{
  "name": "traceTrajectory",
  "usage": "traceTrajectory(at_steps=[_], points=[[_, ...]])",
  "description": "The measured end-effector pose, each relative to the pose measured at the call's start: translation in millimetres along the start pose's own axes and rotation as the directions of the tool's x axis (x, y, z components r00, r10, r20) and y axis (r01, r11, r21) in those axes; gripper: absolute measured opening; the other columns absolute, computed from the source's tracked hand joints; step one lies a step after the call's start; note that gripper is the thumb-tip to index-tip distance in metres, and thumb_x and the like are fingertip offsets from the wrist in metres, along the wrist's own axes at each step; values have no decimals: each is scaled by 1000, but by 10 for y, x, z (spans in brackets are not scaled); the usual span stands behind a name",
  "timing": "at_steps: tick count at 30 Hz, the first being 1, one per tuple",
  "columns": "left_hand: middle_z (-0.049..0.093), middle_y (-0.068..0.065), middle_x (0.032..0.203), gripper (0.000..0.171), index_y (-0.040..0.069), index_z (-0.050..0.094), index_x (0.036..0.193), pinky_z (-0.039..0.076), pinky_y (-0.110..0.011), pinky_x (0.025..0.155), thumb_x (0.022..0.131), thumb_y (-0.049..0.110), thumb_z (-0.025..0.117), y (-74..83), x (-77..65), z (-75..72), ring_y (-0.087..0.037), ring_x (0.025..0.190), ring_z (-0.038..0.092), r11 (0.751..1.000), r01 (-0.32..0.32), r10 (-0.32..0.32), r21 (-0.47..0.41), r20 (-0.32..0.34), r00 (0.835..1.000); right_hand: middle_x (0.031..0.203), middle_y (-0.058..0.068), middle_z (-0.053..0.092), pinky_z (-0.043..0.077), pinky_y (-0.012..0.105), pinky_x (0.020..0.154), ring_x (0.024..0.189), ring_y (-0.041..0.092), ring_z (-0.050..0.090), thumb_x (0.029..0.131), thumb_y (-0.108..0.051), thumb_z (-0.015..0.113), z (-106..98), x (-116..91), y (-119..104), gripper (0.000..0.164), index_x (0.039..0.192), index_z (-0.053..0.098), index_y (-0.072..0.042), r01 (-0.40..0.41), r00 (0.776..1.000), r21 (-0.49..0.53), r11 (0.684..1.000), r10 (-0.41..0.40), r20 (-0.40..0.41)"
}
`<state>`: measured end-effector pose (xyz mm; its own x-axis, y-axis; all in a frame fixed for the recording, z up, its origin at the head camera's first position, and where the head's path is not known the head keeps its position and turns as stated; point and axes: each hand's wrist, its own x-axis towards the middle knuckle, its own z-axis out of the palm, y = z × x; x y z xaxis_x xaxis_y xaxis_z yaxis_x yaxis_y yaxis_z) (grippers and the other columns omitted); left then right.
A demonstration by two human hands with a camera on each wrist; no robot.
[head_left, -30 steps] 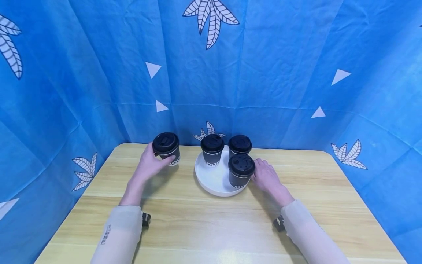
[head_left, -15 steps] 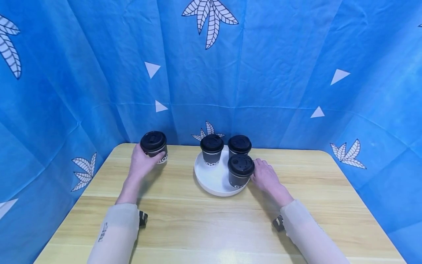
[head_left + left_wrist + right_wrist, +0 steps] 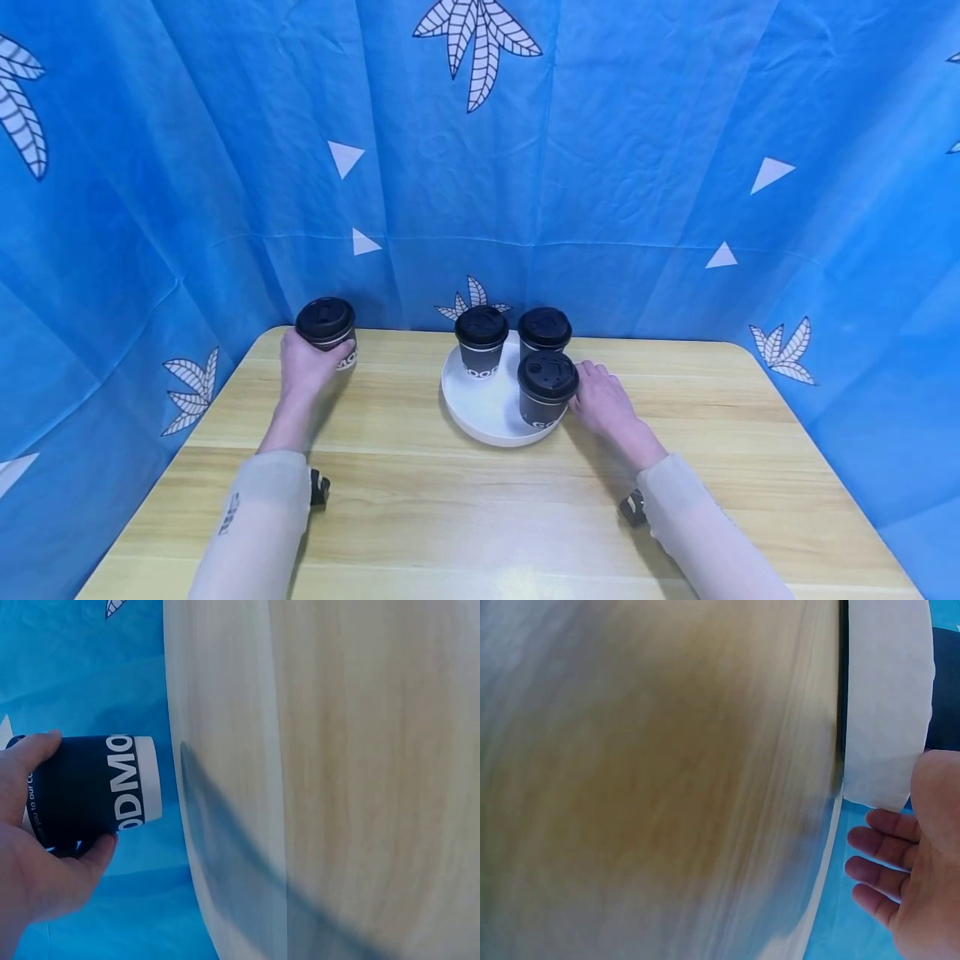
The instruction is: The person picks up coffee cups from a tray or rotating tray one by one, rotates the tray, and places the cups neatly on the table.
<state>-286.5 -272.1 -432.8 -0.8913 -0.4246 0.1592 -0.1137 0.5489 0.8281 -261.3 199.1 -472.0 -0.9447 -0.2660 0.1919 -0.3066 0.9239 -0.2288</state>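
My left hand [image 3: 306, 367] grips a dark paper coffee cup [image 3: 347, 354] with a black lid at the table's back left. In the left wrist view, fingers and thumb wrap the cup [image 3: 86, 784], and its white base looks apart from the tabletop. My right hand [image 3: 603, 402] rests against the right side of a round white plate [image 3: 480, 417]. Its fingers are loosely bent beside the plate wall [image 3: 889, 697] in the right wrist view. On the plate stand three lidded cups: one at left [image 3: 482, 342], one at back [image 3: 545, 329] and one at front right [image 3: 547, 387].
Beneath everything is a light wooden table [image 3: 465, 508] with rounded back corners. A blue curtain [image 3: 630, 167] with white leaves and triangles hangs behind it and along both sides. Small dark devices [image 3: 633, 507] show beside the sleeves.
The left hand has carried its cup leftward, farther from the plate. The right hand, the plate and the three cups on it have stayed in place.
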Motion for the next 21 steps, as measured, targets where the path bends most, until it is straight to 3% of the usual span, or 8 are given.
traceTrajectory(at_steps=[11,21], points=[[40,-31,151,102,-8,23,155,36,-57,119,84,35,82,-52,88,-70,-47,139,44,987,159,-160,32,15,987,120,21,63,51,56,94,112,41,56,102,-19,53,-7,4,-2,34,128,59,3,-10,1000,7,1000,10,13],[36,-34,153,105,-10,17,157,33,-57,121,86,35,80,-110,119,-110,-48,141,40,978,205,-207,46,44,977,122,21,63,51,57,96,114,41,56,104,-21,52,-5,7,11,35,129,60,2,-16,1000,18,1000,16,18]])
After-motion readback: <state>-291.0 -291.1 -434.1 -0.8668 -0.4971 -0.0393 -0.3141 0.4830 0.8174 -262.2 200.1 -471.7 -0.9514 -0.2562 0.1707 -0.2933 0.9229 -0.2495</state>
